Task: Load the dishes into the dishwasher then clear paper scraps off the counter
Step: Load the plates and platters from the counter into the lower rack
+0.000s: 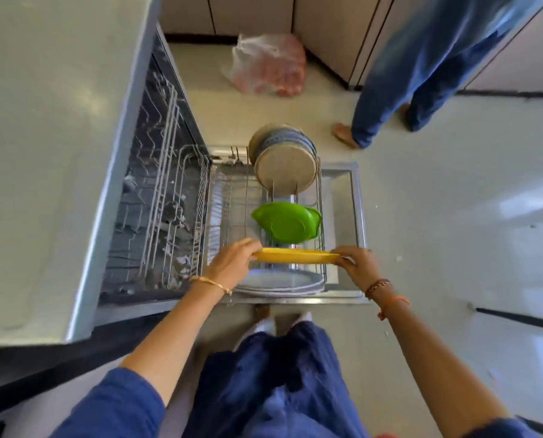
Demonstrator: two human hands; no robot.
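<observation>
Both hands hold a yellow plate (pixel 295 256) near the middle of the frame: the left hand (pixel 234 263) pinches its left rim with fingers curled over the edge, and the right hand (pixel 357 263) pinches the right rim the same way. Seen almost edge-on, the plate hangs level over the pulled-out lower rack (pixel 232 197) of the dishwasher (pixel 156 191), whose open tub fills the left-centre of the frame under the pale surface (pixel 42 137) at upper left. Just above the yellow plate in the frame, a green dish (pixel 287 222) with side handles stands tilted between the rack's wires. Farther up, a row of beige and blue-rimmed plates (pixel 284 159) stands on edge at the rack's far end. Below the yellow plate, a short stack of white plates (pixel 279 282) sits at the rack's near end, partly hidden by the left wrist. A gold bangle (pixel 213 283) circles the left wrist; a beaded bracelet (pixel 378 287) and an orange thread (pixel 393 305) sit on the right. Blue sleeves and blue trousers fill the bottom of the frame. At upper right, a second person's blue-trousered legs (pixel 422 74) stand on the floor (pixel 453 200), and a clear plastic bag (pixel 267 64) of reddish items lies by the cabinets at top centre.
</observation>
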